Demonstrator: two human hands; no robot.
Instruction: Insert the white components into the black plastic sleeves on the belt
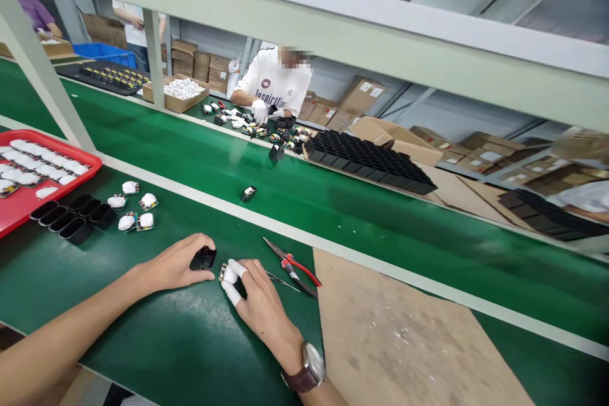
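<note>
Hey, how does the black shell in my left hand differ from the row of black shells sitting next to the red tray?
The black shell in the left hand is single and gripped by fingers; the row of black shells lies loose, untouched, several side by side. The held one is mostly covered by the hand; the row shows open hollow tops. The held one sits near the right hand; the row sits beside the red tray. Both are black and rest on the green mat.

the left hand (178, 264) closes on a matt black plastic housing (203, 258), and the right hand (259, 301), its fingertips in white rubbery cots, pinches a small part with a metallic glint (222, 273). at two o'clock lie pliers (292, 269) with dull metal jaws and glossy red plastic grips on the smooth matt green mat (181, 336). a rough brown cardboard sheet (404, 336) lies at three o'clock and a glossy red plastic tray (52, 193) at ten.
</note>
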